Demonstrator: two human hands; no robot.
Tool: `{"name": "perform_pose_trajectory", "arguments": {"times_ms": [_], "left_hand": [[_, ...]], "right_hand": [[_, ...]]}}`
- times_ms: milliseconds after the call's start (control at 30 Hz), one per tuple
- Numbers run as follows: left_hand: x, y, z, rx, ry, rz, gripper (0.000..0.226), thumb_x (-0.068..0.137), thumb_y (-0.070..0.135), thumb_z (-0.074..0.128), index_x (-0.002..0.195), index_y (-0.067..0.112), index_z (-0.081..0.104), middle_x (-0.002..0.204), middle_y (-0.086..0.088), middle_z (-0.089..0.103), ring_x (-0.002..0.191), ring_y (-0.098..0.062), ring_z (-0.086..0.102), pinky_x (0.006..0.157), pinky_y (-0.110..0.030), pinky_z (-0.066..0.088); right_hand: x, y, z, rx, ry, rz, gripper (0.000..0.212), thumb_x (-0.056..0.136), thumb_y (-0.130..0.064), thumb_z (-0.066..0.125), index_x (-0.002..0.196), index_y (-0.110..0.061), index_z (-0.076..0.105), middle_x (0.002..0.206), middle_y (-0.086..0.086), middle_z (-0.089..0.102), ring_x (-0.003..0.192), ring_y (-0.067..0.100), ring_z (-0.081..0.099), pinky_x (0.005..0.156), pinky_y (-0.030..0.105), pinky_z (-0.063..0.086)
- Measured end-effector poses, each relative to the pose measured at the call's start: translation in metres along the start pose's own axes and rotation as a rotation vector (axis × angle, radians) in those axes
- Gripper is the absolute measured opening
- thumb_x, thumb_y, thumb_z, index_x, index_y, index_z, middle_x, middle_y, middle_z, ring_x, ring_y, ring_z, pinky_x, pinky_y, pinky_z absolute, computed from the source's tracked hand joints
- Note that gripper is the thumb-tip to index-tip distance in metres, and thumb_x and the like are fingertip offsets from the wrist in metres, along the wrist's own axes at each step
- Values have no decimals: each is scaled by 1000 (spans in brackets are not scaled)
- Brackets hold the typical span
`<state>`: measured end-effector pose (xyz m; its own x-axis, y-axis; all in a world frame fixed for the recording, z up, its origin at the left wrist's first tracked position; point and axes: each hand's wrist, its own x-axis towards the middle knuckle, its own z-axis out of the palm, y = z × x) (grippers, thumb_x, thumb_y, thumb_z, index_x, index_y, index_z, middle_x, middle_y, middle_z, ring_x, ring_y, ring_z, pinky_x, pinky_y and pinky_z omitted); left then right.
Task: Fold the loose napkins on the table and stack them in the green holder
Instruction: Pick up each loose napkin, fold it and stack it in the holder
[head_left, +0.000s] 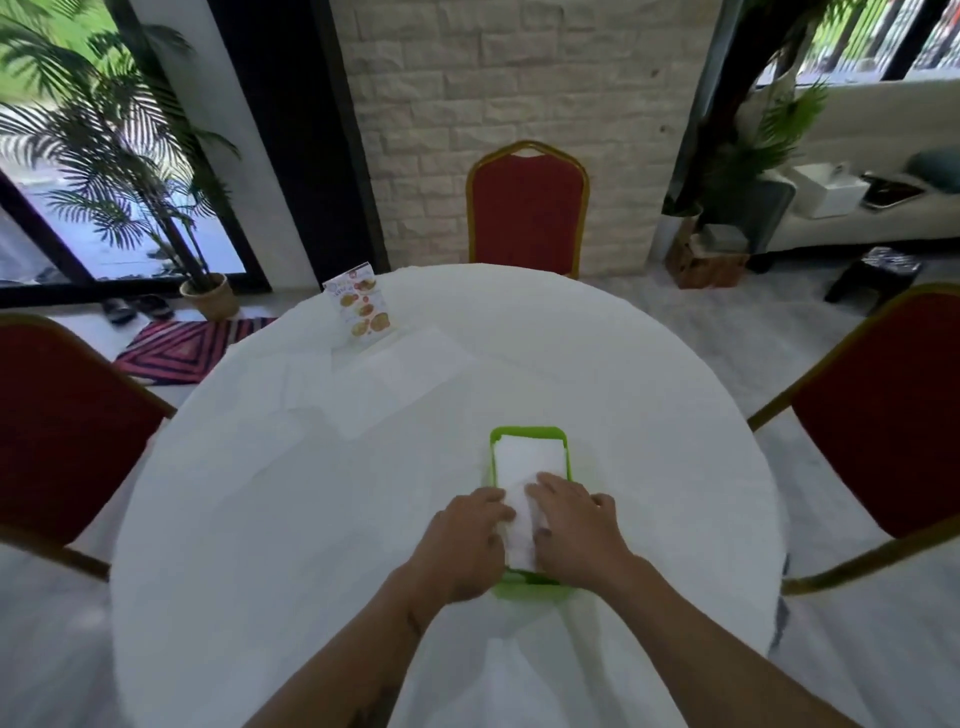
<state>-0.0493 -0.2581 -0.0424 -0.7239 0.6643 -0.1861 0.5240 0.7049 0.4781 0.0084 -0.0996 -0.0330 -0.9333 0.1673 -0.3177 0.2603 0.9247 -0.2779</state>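
A green holder sits on the round white table, near its middle front. A folded white napkin lies inside it, filling its length. My left hand rests on the napkin's near left edge with the fingers laid flat. My right hand presses on the napkin's near right part, fingers spread and straight. Both hands cover the holder's near end. Loose white napkins lie flat further back on the tablecloth, left of centre.
A printed menu card stands at the table's far left edge. Red chairs with gold frames stand at the far side, left and right. The white tablecloth covers the whole table.
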Motion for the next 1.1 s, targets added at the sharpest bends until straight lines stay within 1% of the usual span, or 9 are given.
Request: {"name": "perform_pose_trajectory", "arguments": {"times_ms": [100, 200, 267, 433, 633, 767, 900, 1000, 1100], "left_hand": [[-15, -5, -1, -171, 146, -60, 39, 84, 12, 46, 118, 24, 61, 130, 8, 55, 119, -11, 51, 105, -27, 38], [-29, -23, -13, -278, 276, -145, 37, 85, 7, 46, 110, 26, 65, 116, 11, 63, 108, -6, 56, 99, -24, 43], [-34, -43, -26, -309, 315, -182, 36, 86, 6, 47, 108, 26, 67, 112, 11, 65, 103, -4, 58, 96, -22, 45], [-52, -106, -61, -390, 381, -266, 35, 87, 2, 47, 107, 21, 69, 106, 8, 68, 95, 0, 59, 82, -3, 38], [-76, -197, -92, -456, 386, -362, 36, 85, 3, 46, 107, 22, 69, 108, 6, 68, 99, -6, 61, 91, -21, 47], [-80, -253, -105, -487, 357, -427, 38, 83, 5, 45, 109, 22, 67, 116, 1, 66, 106, -14, 60, 91, -23, 45], [-75, -300, -120, -462, 311, -479, 45, 84, 11, 49, 128, 20, 55, 136, -1, 50, 113, -15, 50, 90, -24, 41], [-68, -331, -129, -388, 217, -511, 61, 83, 16, 53, 143, 17, 39, 151, -3, 33, 134, -23, 39, 107, -34, 39], [-63, -352, -133, -214, 102, -526, 72, 84, 24, 51, 150, 21, 23, 160, -3, 15, 145, -25, 20, 116, -46, 25]], "right_hand": [[7, -11, -22, 47, 50, 11, 56, 84, -23, 49, 140, -26, 45, 148, -5, 40, 134, 20, 40, 108, 45, 26], [16, -40, -35, 116, 96, -41, 54, 87, -17, 47, 141, -24, 46, 148, -3, 42, 133, 22, 42, 107, 42, 27], [22, -64, -37, 174, 96, -78, 54, 88, -16, 48, 142, -22, 46, 149, -3, 41, 134, 22, 41, 108, 41, 28], [36, -131, -21, 265, 47, -133, 51, 89, -15, 48, 140, -19, 49, 149, -2, 42, 135, 21, 41, 111, 38, 35], [52, -215, 11, 311, -37, -96, 51, 89, -13, 48, 140, -18, 49, 147, -1, 44, 133, 19, 45, 109, 33, 38], [64, -262, 31, 316, -76, -66, 53, 88, -13, 48, 141, -18, 48, 147, 0, 45, 133, 19, 45, 107, 30, 38], [72, -288, 41, 300, -109, -38, 54, 88, -13, 47, 142, -18, 47, 148, 2, 43, 134, 20, 44, 108, 31, 38], [73, -296, 47, 283, -105, -7, 53, 88, -13, 46, 141, -20, 48, 147, 1, 44, 133, 19, 45, 108, 32, 38], [74, -294, 51, 267, -116, 27, 52, 88, -13, 46, 140, -21, 49, 146, 0, 45, 134, 18, 44, 107, 30, 38]]}}
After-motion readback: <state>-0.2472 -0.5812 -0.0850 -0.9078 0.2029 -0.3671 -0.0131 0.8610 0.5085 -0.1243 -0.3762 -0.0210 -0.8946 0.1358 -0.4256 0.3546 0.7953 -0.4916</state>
